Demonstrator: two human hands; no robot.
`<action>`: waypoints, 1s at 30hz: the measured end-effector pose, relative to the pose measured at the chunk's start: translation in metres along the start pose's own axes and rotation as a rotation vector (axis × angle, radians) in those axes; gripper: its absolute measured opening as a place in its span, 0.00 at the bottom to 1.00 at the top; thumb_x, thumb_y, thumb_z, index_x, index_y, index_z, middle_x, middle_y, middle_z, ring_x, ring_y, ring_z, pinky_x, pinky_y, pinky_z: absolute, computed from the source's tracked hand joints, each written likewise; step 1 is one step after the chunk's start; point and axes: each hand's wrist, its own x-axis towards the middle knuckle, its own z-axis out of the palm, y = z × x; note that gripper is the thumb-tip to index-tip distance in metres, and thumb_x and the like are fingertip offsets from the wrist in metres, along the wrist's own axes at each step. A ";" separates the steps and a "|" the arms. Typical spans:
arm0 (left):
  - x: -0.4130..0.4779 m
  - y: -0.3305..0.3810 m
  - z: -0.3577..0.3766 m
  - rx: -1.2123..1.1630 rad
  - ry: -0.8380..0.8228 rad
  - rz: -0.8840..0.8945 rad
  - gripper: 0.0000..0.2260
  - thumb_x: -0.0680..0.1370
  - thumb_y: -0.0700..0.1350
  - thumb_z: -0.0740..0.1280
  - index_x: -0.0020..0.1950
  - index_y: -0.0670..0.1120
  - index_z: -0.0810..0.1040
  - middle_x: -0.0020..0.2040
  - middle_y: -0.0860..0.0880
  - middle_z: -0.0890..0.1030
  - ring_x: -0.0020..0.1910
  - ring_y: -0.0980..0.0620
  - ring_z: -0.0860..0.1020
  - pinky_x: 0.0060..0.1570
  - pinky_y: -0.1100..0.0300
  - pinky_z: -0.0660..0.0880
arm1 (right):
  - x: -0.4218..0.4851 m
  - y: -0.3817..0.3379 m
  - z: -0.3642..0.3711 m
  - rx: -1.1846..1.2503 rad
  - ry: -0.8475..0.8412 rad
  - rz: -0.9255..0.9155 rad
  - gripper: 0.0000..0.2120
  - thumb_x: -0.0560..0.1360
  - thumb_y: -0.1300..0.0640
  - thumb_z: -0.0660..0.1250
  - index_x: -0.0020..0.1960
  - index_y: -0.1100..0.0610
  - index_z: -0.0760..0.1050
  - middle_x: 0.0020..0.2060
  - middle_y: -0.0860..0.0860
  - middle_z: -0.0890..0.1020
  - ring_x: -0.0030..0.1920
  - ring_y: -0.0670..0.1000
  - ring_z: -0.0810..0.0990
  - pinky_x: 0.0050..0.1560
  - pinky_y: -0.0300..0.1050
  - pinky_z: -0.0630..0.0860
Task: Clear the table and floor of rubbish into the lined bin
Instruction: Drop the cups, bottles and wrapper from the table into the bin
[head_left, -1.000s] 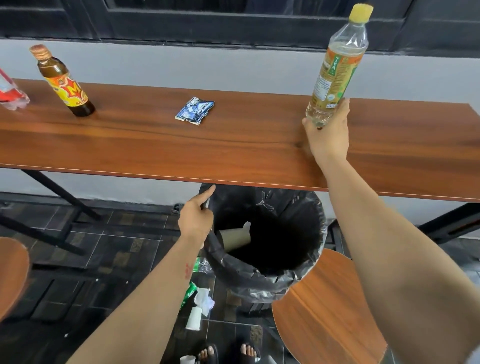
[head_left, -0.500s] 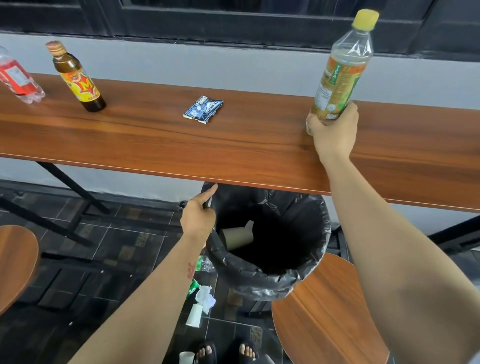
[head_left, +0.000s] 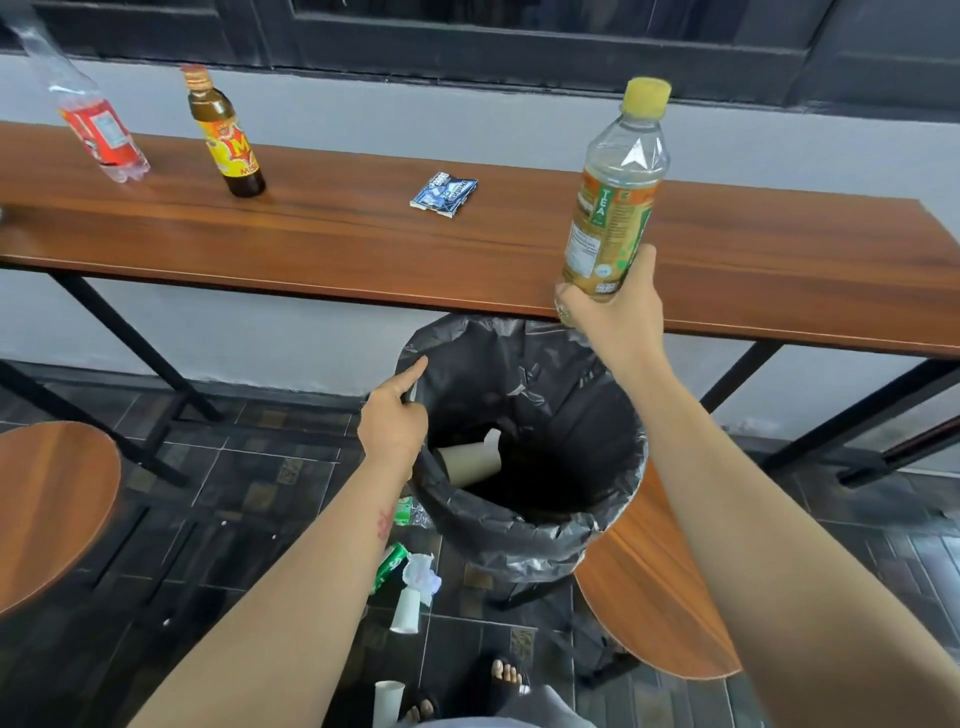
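Note:
My right hand (head_left: 615, 317) grips the base of a clear tea bottle (head_left: 615, 202) with a yellow cap, held upright over the table's front edge, above the bin. My left hand (head_left: 393, 423) holds the black liner at the left rim of the bin (head_left: 524, 525), forefinger stretched along it. A cardboard tube (head_left: 470, 462) lies inside the bin. On the wooden table (head_left: 337, 244) stand a brown bottle (head_left: 228, 135), a clear bottle with a red label (head_left: 98, 130) and a blue wrapper (head_left: 444, 193). On the floor lie green wrappers (head_left: 389, 566), crumpled tissue (head_left: 422, 571) and white cups (head_left: 388, 701).
A round wooden stool (head_left: 654, 597) stands right of the bin, another stool (head_left: 47, 504) at far left. Black table legs (head_left: 130, 348) cross the dark tiled floor. My sandalled feet (head_left: 506, 675) are at the bottom edge.
My right hand closed on the tea bottle, lifted it off the table and brought it toward me over the front edge. My left hand stayed on the bin liner.

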 end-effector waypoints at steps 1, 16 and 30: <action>-0.004 -0.004 -0.007 -0.006 -0.002 0.007 0.31 0.75 0.29 0.54 0.65 0.61 0.76 0.62 0.51 0.80 0.40 0.45 0.78 0.32 0.59 0.68 | -0.014 -0.004 0.003 0.008 -0.011 -0.012 0.24 0.66 0.46 0.74 0.53 0.46 0.63 0.46 0.39 0.79 0.43 0.36 0.79 0.37 0.30 0.72; -0.040 -0.061 -0.100 0.023 -0.018 0.090 0.30 0.77 0.30 0.55 0.66 0.61 0.75 0.69 0.53 0.74 0.57 0.34 0.76 0.47 0.46 0.78 | -0.165 0.058 0.079 -0.830 -0.798 0.224 0.39 0.64 0.41 0.76 0.65 0.54 0.61 0.53 0.53 0.79 0.49 0.55 0.79 0.46 0.49 0.77; -0.017 -0.066 -0.123 0.004 0.001 0.133 0.28 0.78 0.31 0.55 0.66 0.62 0.75 0.67 0.55 0.76 0.53 0.36 0.77 0.33 0.60 0.70 | -0.163 0.061 0.139 -0.930 -0.947 0.281 0.32 0.74 0.44 0.69 0.70 0.57 0.61 0.61 0.56 0.77 0.59 0.58 0.78 0.55 0.49 0.75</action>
